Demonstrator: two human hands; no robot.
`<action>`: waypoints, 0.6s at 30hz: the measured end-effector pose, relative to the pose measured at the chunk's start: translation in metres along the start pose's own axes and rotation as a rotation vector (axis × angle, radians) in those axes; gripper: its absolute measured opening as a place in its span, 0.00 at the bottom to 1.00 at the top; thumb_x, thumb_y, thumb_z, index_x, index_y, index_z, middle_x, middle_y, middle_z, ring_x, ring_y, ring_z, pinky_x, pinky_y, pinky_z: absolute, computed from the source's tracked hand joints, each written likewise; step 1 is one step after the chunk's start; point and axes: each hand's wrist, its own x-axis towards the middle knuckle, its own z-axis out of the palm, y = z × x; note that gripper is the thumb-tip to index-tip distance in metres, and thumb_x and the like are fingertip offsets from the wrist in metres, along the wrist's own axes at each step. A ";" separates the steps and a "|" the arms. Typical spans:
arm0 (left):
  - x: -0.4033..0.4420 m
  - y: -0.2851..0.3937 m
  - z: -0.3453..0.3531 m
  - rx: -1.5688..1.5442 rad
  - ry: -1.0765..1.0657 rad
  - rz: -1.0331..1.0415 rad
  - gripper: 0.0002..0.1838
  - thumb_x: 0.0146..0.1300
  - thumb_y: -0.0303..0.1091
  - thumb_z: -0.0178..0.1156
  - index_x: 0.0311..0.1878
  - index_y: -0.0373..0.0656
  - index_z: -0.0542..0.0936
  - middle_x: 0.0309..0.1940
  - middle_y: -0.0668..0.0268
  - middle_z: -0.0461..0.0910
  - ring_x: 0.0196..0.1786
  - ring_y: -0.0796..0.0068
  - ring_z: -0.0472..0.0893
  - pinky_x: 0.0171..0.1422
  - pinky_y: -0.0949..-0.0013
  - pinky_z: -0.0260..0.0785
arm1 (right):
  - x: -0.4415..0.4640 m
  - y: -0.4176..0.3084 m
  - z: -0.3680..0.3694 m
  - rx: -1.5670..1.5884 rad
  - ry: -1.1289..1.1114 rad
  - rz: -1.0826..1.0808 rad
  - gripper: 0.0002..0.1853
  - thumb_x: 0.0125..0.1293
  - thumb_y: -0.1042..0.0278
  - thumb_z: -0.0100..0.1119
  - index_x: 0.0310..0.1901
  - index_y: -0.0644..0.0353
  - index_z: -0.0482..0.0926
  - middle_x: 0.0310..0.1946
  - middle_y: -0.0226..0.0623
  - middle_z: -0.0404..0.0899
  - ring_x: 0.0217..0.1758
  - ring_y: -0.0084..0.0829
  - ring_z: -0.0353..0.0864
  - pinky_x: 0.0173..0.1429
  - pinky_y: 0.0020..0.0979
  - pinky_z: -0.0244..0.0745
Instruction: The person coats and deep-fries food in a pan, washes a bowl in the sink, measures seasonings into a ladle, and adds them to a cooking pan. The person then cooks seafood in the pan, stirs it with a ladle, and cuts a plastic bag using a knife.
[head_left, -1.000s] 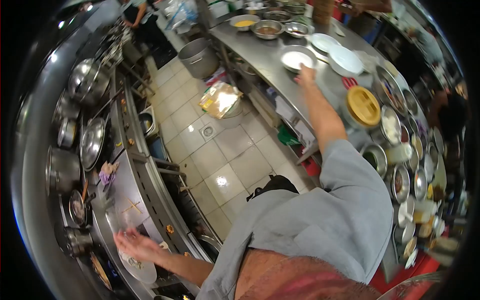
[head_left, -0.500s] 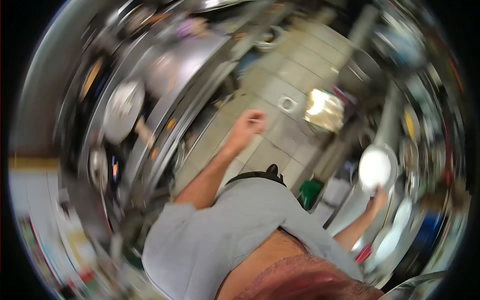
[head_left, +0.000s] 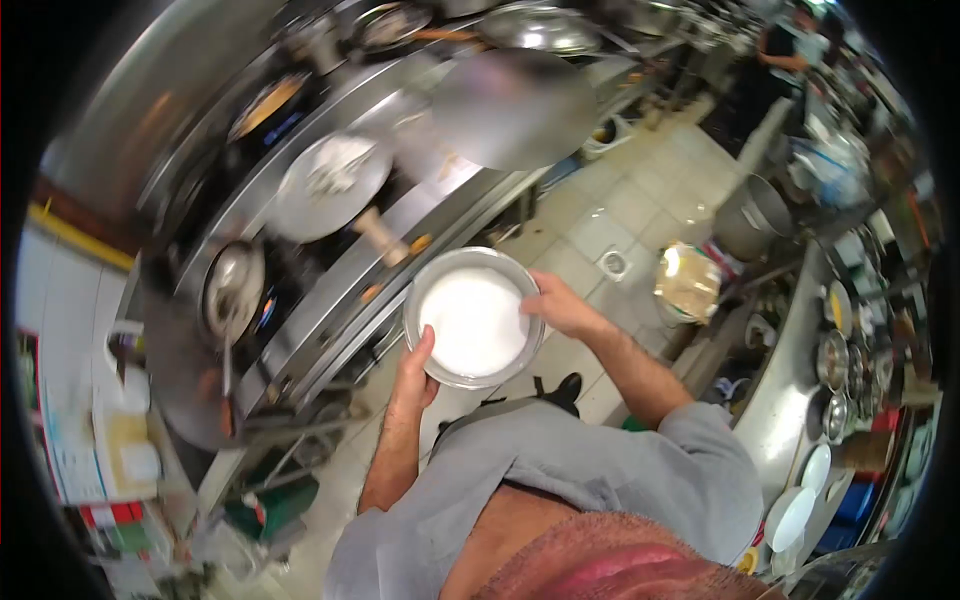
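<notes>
In front of my body I hold a round metal bowl [head_left: 472,377] with both hands. White, smooth contents [head_left: 470,320], perhaps a liquid, lie inside it. My left hand [head_left: 414,375] grips the near left side, thumb over the rim. On the opposite side my right hand [head_left: 560,304] is closed around the rim, its thumb along the inner edge. The undersides of the fingers are hidden by the bowl. To the left on the range, a large wok [head_left: 300,190] with a wooden handle [head_left: 381,238] holds a pale white mass [head_left: 337,165].
A smaller pan [head_left: 236,285] with a ladle sits beside a burner flame [head_left: 267,312]. Another pan [head_left: 270,112] stands further back. On the right are a steel counter [head_left: 775,420], a foil-covered container [head_left: 688,282] and a large pot [head_left: 752,215]. A person [head_left: 785,60] stands far off.
The bowl has moved from the right-hand counter to in front of my body. My left hand, earlier away from it, now holds it too. My view has turned toward the range.
</notes>
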 end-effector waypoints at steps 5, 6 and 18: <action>-0.136 0.087 -0.119 -0.093 0.350 0.317 0.31 0.67 0.48 0.45 0.63 0.33 0.57 0.57 0.55 0.67 0.59 0.64 0.68 0.61 0.63 0.62 | 0.058 -0.067 0.207 -0.074 -0.552 -0.101 0.28 0.59 0.61 0.58 0.59 0.62 0.64 0.45 0.35 0.76 0.46 0.24 0.73 0.42 0.25 0.72; -0.169 0.100 -0.135 -0.106 0.422 0.345 0.31 0.67 0.48 0.45 0.63 0.33 0.57 0.57 0.55 0.67 0.59 0.64 0.68 0.61 0.63 0.62 | 0.062 -0.079 0.246 -0.114 -0.643 -0.146 0.30 0.59 0.55 0.58 0.60 0.62 0.63 0.45 0.36 0.75 0.45 0.24 0.74 0.38 0.25 0.73; -0.384 0.143 -0.236 -0.210 1.239 0.962 0.36 0.63 0.56 0.48 0.65 0.38 0.57 0.62 0.58 0.61 0.64 0.60 0.62 0.65 0.54 0.57 | 0.115 -0.142 0.647 -0.368 -1.203 -0.617 0.30 0.60 0.49 0.56 0.57 0.63 0.68 0.38 0.39 0.77 0.32 0.25 0.78 0.33 0.26 0.73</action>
